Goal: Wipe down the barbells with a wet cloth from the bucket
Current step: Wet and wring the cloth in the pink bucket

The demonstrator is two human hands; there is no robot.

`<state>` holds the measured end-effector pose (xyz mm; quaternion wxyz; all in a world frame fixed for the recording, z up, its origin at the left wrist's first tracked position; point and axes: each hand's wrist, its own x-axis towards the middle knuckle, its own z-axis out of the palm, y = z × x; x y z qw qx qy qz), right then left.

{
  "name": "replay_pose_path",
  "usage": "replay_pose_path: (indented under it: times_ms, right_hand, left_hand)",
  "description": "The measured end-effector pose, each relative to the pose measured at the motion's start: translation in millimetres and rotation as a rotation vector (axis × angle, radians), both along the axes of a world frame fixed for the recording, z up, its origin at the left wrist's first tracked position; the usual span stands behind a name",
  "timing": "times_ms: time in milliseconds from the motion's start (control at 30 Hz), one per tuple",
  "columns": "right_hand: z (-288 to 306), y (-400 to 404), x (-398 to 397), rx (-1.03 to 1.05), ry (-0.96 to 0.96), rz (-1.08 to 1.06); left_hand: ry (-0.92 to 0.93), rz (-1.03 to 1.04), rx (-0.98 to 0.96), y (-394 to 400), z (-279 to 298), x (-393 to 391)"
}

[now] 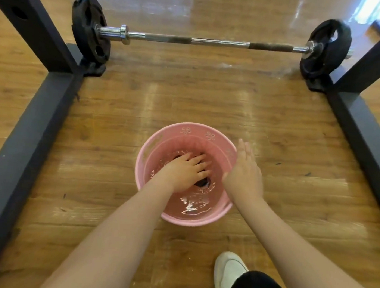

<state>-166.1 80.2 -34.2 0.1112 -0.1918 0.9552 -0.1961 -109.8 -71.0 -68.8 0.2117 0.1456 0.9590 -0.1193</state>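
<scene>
1. Head view, nearest: a white shoe (229, 272) on the brown wooden floor (119, 117).
2. Round pink plastic bucket (153, 141) holds water; left hand (186, 171), fingers spread, presses a dark cloth (201, 182) underwater; right hand (246, 173) hovers flat over the rim, fingers straight and together.
3. Farther off, the chrome barbell (213, 42) with black plates lies between black steel frame beams (30, 120).

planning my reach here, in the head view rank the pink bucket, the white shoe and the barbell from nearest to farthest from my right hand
1. Pink bucket: right beside the right hand, which hangs over its right rim.
2. White shoe: on the floor below the hand, toward the person.
3. Barbell: farthest, lying across the wooden floor beyond the bucket, between the black rack beams.
</scene>
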Motion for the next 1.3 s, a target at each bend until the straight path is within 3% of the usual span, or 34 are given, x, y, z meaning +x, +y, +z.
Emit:
replay_pose_path:
  times_ms: [133, 400, 600, 700, 767, 867, 1033, 1133, 1233, 1300]
  right_hand:
    - [-2, 1, 0, -0.025, -0.021, -0.005]
    - [0, 1, 2, 0.01, 0.036, 0.041]
    - [0, 1, 5, -0.01, 0.035, 0.033]
    - [-1, 0, 6, -0.024, 0.033, 0.024]
    - [-1, -1, 7, -0.03, 0.032, 0.021]
    - [-1, 0, 7, -0.032, 0.021, 0.015]
    - [-1, 2, 5, -0.05, 0.007, 0.019]
    - [0, 2, 6, -0.046, 0.01, 0.026]
    - [0, 2, 7, -0.05, 0.021, 0.022]
    - [0, 2, 8, -0.05, 0.027, 0.017]
  left_hand:
    - [-0.143, -0.043, -0.079, 2, -15, -6]
    - [-0.238, 0.16, -0.064, 2, -5, -5]
    - [0.107, 0.235, 0.315, -2, 13, -7]
    - [0.318, 0.07, 0.397, -5, 11, -4]
    - [0.244, 0.045, 0.329, -5, 6, -2]
    - [-0.041, 0.123, 0.128, 2, -3, -2]
    - [-0.152, 0.156, 0.138, 1, -14, -7]
    - [0.026, 0.283, 0.405, -7, -5, -7]
    - [0.309, 0.792, 0.995, -4, 16, -5]
    - [0.363, 1.117, 1.405, 1, 25, -6]
